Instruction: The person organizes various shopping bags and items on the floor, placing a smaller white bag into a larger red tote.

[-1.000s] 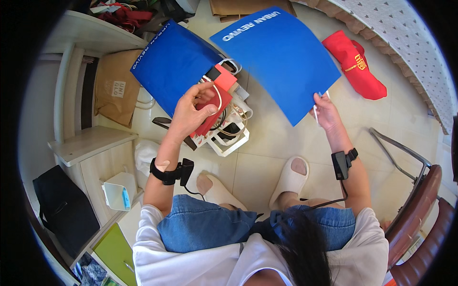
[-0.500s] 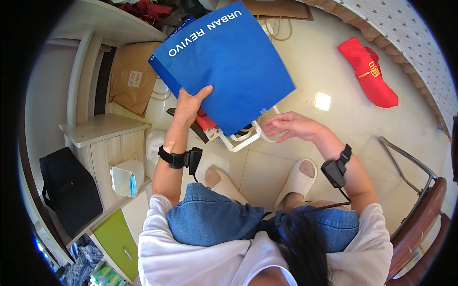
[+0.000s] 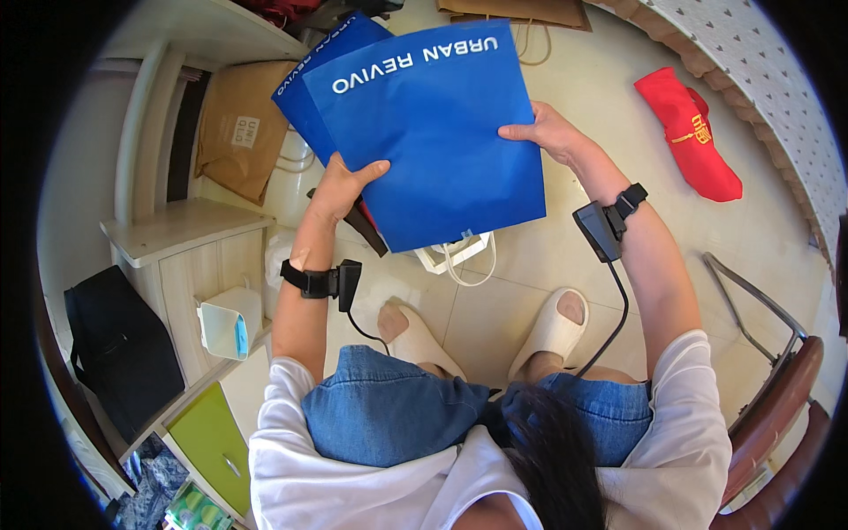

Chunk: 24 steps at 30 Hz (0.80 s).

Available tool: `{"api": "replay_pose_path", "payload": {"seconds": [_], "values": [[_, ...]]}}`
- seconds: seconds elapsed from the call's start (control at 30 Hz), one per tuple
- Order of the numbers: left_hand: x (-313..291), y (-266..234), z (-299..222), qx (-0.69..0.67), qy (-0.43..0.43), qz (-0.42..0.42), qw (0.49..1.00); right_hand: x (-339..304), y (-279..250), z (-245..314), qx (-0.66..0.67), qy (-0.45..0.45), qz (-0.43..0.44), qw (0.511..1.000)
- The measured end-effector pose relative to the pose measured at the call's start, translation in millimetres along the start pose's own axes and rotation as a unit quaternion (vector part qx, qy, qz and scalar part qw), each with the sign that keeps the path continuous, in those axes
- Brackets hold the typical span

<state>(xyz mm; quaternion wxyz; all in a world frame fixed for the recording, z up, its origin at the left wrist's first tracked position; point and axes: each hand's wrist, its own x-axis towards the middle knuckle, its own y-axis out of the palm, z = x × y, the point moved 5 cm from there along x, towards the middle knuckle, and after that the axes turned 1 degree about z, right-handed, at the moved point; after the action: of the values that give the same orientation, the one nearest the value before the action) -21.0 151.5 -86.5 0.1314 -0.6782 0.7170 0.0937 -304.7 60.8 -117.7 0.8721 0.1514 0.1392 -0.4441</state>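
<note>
Shifted since the earlier frame: up with the right hand, from beside the cord to the three o'clock edge of the blue bag, and round with the bag too, a little clockwise toward square. Now held at twelve o'clock, broad face up, handle end toward six. Gripped narrow at both edges: at three by the right thumb on top, at eight by the thumb of the left hand (impossible to tell the exact set of the other fingers, hidden behind).

Could slip at eight o'clock, if pinned there only lightly near the edge. Could buckle down the middle, from squeezing both sides inward on thin, limp-looking material. Could snag at six o'clock, from pulling away without minding the white cord handle, loose beside a white-edged object, half covered and hard to identify. Could also drag or crumple the second blue bag at eleven, because overlapping it. Could knock unseen things underneath, from pressing down blind. Near the brown paper bag at ten, so possibly brushed by a wide sweep; unlikely to disturb the red bag at two, well apart.
</note>
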Motion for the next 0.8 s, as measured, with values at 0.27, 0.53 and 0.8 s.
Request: {"api": "replay_pose_path", "payload": {"seconds": [0.27,0.53,0.8], "values": [[7.2,-2.9,8.7,-0.050,0.021,0.050,0.997,7.0,-4.9,-32.1,0.185,0.024,-0.002,0.982],[7.5,-8.0,12.5,-0.049,0.096,0.126,0.986,-5.3,-44.3,-47.8,0.211,-0.032,0.113,0.970],[-2.6,24.7,-14.7,0.120,0.187,0.201,0.954,-59.3,6.5,-45.3,0.086,0.089,0.101,0.987]]}}
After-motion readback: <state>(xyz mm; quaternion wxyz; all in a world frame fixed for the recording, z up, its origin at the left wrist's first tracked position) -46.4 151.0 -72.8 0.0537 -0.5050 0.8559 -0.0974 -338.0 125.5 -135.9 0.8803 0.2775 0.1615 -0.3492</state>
